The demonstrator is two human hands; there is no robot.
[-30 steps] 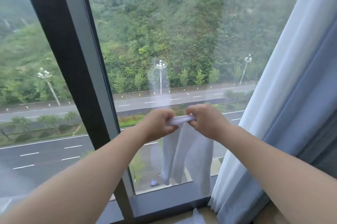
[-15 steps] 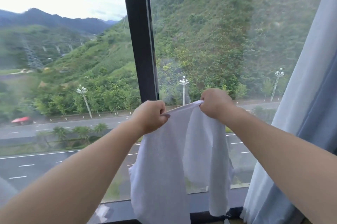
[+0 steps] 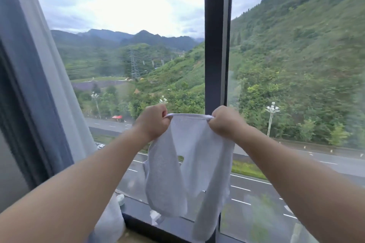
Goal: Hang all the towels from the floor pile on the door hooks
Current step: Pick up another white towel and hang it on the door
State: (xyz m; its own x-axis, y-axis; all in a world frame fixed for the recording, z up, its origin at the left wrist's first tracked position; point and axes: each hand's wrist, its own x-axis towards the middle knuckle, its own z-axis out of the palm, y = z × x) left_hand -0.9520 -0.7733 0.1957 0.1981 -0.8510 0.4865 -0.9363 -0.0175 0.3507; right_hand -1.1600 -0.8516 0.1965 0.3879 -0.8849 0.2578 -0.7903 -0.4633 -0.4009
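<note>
Towel (image 3: 189, 165) hangs lengthwise below left hand (image 3: 153, 122) and right hand (image 3: 226, 122), both fists pinching its top hem; hooks unseen.

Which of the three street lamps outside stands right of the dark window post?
The lamp past the right hand, alone in the right pane; the other two show left of the post.

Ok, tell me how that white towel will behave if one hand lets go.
Probably floppy: the white towel sags in folds between the left hand and right hand. Likely light, since it looks thin and hangs from its top edge alone. Released at one end, it would probably drop limp.
</note>
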